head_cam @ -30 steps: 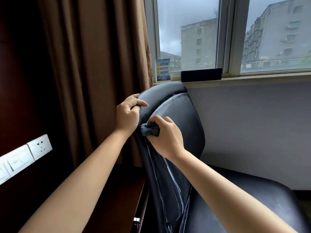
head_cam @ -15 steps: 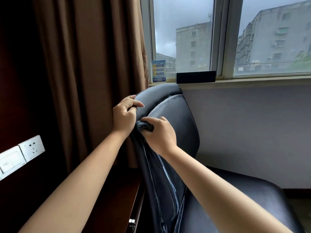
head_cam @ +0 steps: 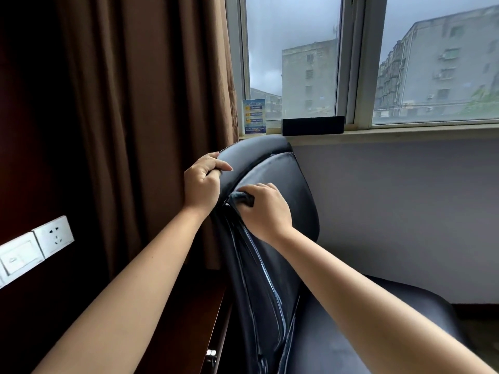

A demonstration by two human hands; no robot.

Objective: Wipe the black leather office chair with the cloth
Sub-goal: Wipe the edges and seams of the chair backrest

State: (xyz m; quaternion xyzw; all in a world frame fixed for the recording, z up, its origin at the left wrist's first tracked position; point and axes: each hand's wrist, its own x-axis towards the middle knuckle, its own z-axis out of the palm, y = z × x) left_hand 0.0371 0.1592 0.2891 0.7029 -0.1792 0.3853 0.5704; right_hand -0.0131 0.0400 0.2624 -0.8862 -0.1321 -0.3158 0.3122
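- At left, my left hand [head_cam: 201,182] curls over the chair [head_cam: 291,201] back's top edge, steadying it.
- Beside it, my right hand [head_cam: 266,209] pinches the bunched cloth [head_cam: 240,197] against the seam.
- Leather looks smooth, likely slippery; the soft cloth wants a firm hold.

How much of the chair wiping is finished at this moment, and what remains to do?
Done: wet streaks run down the side edge of the chair backrest, so that strip looks wiped. In hand: the right hand presses the dark cloth against the upper edge while the left hand grips the top rim to steady it. Left: the headrest panel and the seat look dry, apparently unwiped.
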